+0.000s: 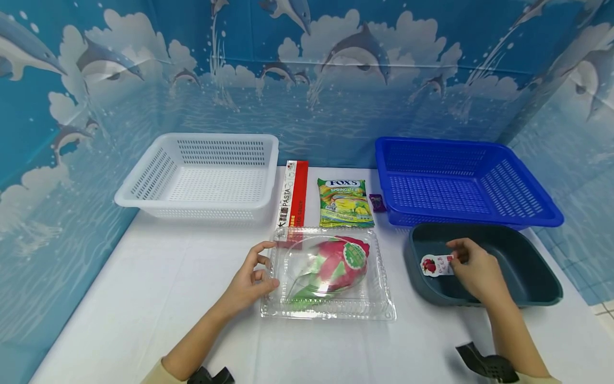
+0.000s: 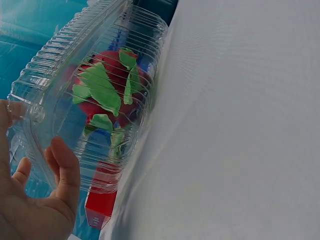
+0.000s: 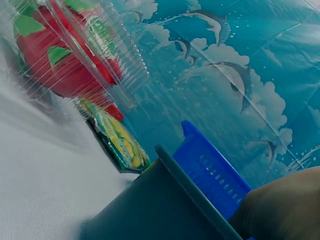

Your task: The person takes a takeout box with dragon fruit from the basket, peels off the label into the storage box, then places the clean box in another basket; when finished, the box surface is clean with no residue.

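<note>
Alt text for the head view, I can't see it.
A person's right hand pinches a small packet at a dark green tub, while the left hand holds a clear container with a dragon fruit inside. Behind: white basket, pasta box, FOX'S bag, blue basket.

fruit [image 1: 339,265]: red, green | packet [image 1: 435,265]: white, red | backdrop [image 1: 288,114]: blue, dolphin-print

The left arm [image 1: 201,338] reaches forward and a bit to the right. The left hand [image 1: 247,282] has bent fingers [image 1: 259,247], with the thumb [image 1: 269,286] spread apart. The right arm [image 1: 515,333] reaches forward, leaning left. The right hand [image 1: 479,269] bends down, fingertips pinching.
</note>
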### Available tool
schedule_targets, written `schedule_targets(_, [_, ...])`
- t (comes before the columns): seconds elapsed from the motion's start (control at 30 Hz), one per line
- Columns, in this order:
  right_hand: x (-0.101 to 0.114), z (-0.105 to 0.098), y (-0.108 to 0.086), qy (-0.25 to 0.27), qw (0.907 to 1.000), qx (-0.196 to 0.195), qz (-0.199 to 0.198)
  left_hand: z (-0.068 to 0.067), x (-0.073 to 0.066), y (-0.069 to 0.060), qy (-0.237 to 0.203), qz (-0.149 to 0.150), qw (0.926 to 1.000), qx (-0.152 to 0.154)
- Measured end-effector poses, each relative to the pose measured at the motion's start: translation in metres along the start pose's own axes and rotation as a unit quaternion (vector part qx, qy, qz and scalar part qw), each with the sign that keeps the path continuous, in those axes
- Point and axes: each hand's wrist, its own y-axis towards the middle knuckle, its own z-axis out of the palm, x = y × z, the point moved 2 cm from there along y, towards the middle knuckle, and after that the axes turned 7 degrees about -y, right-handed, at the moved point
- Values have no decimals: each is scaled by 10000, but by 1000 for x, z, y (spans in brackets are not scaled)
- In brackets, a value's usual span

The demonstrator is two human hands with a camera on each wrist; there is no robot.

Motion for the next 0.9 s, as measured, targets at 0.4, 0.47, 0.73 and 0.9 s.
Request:
schedule_targets(0.4, [0,2,0,-219,9977,644,-71,0,2,-1,145,29,9998,144])
schedule_targets(0.47, [-1,3,0,-236,9970,735,-60,0,5,-1,188,54,9997,159])
schedule_targets(0.73, [-2,4,-1,-309,9974,651,-9,3,7,0,207,233,9994,139])
schedule_targets(0.9, [-1,3,-2,-276,9985,466,-24,6,6,-1,-25,213,9997,152])
